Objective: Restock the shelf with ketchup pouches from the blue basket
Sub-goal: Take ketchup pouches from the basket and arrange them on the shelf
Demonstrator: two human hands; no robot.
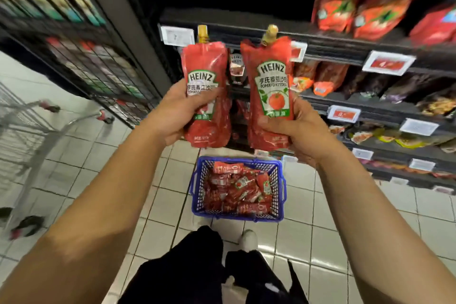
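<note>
At twelve o'clock above the blue basket (237, 215), left hand (172, 111) and right hand (296, 128) each grip one upright ketchup pouch (207, 74) (labels outward, probably for facing), raised toward the shelf (333, 49).

Bare forearms, black trousers (187, 266), white shoe (249, 239)

You've got two red Heinz ketchup pouches up, both upright, gold caps on top, labels facing you: left pouch (206, 86) in your left hand (177, 111), right pouch (271, 91) in your right hand (293, 131), side by side, apart. Blue basket (197, 207) sits on the floor below, full of jumbled red pouches (237, 190). Shelf (333, 54) stands right behind.
</note>
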